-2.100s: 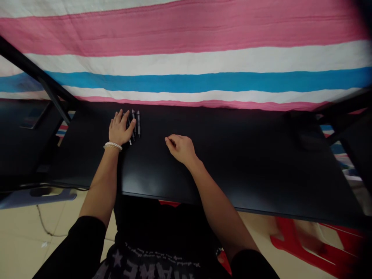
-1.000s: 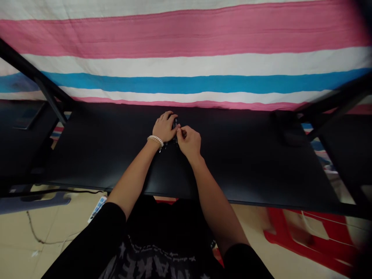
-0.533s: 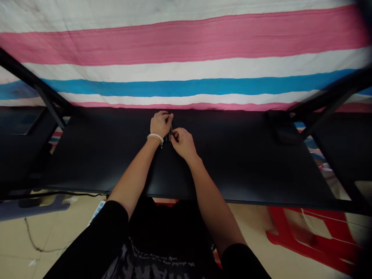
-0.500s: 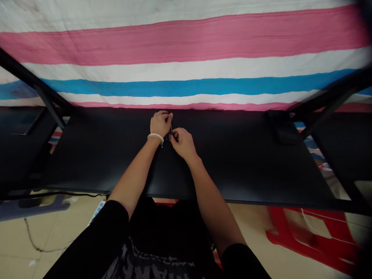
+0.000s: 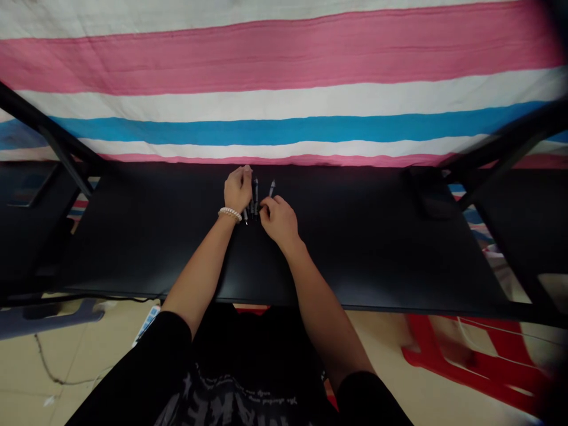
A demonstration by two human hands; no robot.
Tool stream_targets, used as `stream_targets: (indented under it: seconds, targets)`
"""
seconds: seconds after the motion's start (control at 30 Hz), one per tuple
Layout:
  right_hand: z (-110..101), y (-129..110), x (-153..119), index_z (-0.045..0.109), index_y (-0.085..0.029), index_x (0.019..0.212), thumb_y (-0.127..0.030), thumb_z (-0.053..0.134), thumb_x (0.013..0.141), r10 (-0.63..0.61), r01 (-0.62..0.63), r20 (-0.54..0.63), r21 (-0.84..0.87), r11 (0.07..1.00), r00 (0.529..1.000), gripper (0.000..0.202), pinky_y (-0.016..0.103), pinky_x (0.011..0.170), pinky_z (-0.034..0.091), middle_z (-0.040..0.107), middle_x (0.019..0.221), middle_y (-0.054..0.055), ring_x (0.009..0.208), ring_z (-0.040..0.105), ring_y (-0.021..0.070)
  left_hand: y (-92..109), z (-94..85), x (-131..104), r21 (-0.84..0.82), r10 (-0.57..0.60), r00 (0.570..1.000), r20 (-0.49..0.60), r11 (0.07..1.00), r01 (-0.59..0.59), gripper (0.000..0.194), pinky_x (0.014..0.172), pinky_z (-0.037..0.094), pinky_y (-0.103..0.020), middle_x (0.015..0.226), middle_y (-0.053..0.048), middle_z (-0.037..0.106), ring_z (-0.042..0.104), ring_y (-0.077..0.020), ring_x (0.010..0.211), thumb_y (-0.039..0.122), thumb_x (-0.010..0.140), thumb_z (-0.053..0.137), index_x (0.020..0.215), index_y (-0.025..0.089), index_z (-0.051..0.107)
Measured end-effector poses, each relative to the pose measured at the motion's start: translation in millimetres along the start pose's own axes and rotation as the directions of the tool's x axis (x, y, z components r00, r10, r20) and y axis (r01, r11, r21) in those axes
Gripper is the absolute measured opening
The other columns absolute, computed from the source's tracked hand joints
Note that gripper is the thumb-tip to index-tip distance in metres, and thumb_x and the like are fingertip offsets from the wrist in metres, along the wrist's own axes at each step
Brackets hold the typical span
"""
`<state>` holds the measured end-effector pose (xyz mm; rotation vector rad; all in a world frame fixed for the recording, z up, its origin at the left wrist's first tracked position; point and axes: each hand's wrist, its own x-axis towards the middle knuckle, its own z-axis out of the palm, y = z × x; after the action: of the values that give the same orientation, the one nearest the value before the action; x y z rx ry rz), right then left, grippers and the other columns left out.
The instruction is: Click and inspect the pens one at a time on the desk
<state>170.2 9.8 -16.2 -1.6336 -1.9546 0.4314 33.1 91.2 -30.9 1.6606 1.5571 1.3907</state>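
Note:
Several slim dark pens [image 5: 256,195] lie side by side on the black table [image 5: 368,236], pointing away from me, between my two hands. My left hand [image 5: 237,189], with a pale beaded bracelet at the wrist, is closed at the left edge of this group. A pen [image 5: 245,218] sticks out below its palm, most of its length hidden by the hand. Just right of the group, my right hand [image 5: 279,219] pinches another pen [image 5: 272,188], whose grey upper end shows beyond the fingers, tilted to the right.
Behind the table hangs a pink, white and blue striped sheet [image 5: 284,130]. Black slanted frame bars [image 5: 66,154] stand at both sides. Below are a red plastic stool [image 5: 470,361] at right, and a power strip [image 5: 148,322] and cable on the floor at left.
My hands have moved apart, the left one slightly leftward. More of the pens shows between them, and the pen in my right hand now stands separate from the group.

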Motion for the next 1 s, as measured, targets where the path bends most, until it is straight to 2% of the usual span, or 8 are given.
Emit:
stream_targets:
  seconds: [0.27, 0.4, 0.47, 0.53, 0.6, 0.7, 0.87, 1.0]
  targets:
    - [-2, 11, 3, 0.067, -0.020, 0.085, -0.019, 0.060, 0.083, 0.046, -0.037, -0.084, 0.109, 0.993, 0.995, 0.007, 0.034, 0.071, 0.046, 0.060, 0.079, 0.005, 0.070, 0.056, 0.0194, 4, -17.5, -7, -0.157, -0.063, 0.990, -0.129, 0.987, 0.043, 0.024, 0.096, 0.051, -0.042, 0.103, -0.011, 0.074, 0.068, -0.0238, 0.100, 0.039, 0.097, 0.054, 0.095, 0.022, 0.070]
    - [3, 15, 7, 0.065, -0.019, 0.088, -0.022, 0.060, 0.084, 0.223, -0.153, -0.127, 0.409, 0.899, 0.966, 0.007, 0.034, 0.069, 0.052, 0.062, 0.075, 0.002, 0.067, 0.060, 0.0171, 12, -25.7, -14, -0.126, -0.070, 0.974, -0.217, 0.991, 0.044, 0.015, 0.081, 0.054, -0.038, 0.086, -0.008, 0.070, 0.067, -0.0203, 0.081, 0.036, 0.090, 0.064, 0.088, 0.021, 0.063]
    - [4, 11, 6, 0.066, -0.019, 0.094, -0.028, 0.061, 0.086, 0.243, -0.146, -0.102, 0.560, 0.816, 0.965, 0.013, 0.032, 0.064, 0.054, 0.066, 0.080, 0.003, 0.068, 0.064, 0.0167, 17, -28.6, -20, -0.172, -0.117, 0.969, -0.218, 0.982, 0.080, 0.019, 0.080, 0.054, -0.036, 0.087, -0.007, 0.070, 0.067, -0.0191, 0.082, 0.038, 0.088, 0.069, 0.092, 0.022, 0.061]
    - [4, 4, 4, 0.067, -0.020, 0.099, -0.032, 0.065, 0.084, 0.185, -0.103, -0.063, 0.640, 0.762, 0.981, 0.018, 0.031, 0.062, 0.055, 0.068, 0.085, 0.004, 0.071, 0.066, 0.0167, 21, -32.1, -28, -0.318, -0.207, 0.967, -0.147, 0.936, 0.152, 0.029, 0.080, 0.056, -0.035, 0.093, -0.007, 0.072, 0.070, -0.0190, 0.085, 0.043, 0.086, 0.072, 0.101, 0.022, 0.060]
    - [3, -3, 1, 0.070, -0.021, 0.092, -0.034, 0.069, 0.082, 0.082, -0.035, -0.038, 0.669, 0.742, 0.996, 0.016, 0.030, 0.065, 0.056, 0.070, 0.087, 0.004, 0.073, 0.066, 0.0164, 24, -38.0, -36, -0.505, -0.300, 0.954, 0.011, 0.821, 0.265, 0.039, 0.078, 0.058, -0.036, 0.098, -0.009, 0.074, 0.073, -0.0204, 0.086, 0.050, 0.085, 0.072, 0.108, 0.022, 0.059]
    - [4, -10, -1, 0.073, -0.021, 0.089, -0.040, 0.073, 0.081, 0.021, 0.008, -0.033, 0.708, 0.706, 0.999, 0.020, 0.030, 0.066, 0.057, 0.072, 0.088, 0.004, 0.073, 0.067, 0.0162, 26, -51.0, -44, -0.636, -0.312, 0.925, 0.216, 0.674, 0.376, 0.039, 0.080, 0.060, -0.039, 0.094, -0.009, 0.075, 0.075, -0.0224, 0.087, 0.052, 0.084, 0.073, 0.106, 0.021, 0.062]
    - [10, -10, 1, 0.075, -0.020, 0.100, -0.061, 0.059, 0.089, 0.034, -0.133, 0.137, 0.825, 0.549, 0.990, 0.046, 0.028, 0.048, 0.054, 0.070, 0.069, 0.002, 0.052, 0.062, 0.0136, 26, -63.1, -43, -0.736, -0.265, 0.924, 0.276, 0.560, 0.380, 0.023, 0.098, 0.057, -0.042, 0.109, -0.007, 0.074, 0.073, -0.0206, 0.104, 0.042, 0.089, 0.072, 0.102, 0.025, 0.064]
    - [11, -7, 3, 0.078, -0.021, 0.101, -0.058, 0.064, 0.087, 0.126, -0.105, 0.041, 0.828, 0.551, 0.991, 0.042, 0.030, 0.048, 0.055, 0.069, 0.067, 0.001, 0.051, 0.062, 0.0141, 23, -57.8, -40, -0.740, -0.292, 0.897, 0.331, 0.509, 0.439, 0.026, 0.092, 0.059, -0.040, 0.099, -0.005, 0.075, 0.074, -0.0193, 0.095, 0.044, 0.088, 0.073, 0.102, 0.024, 0.066]
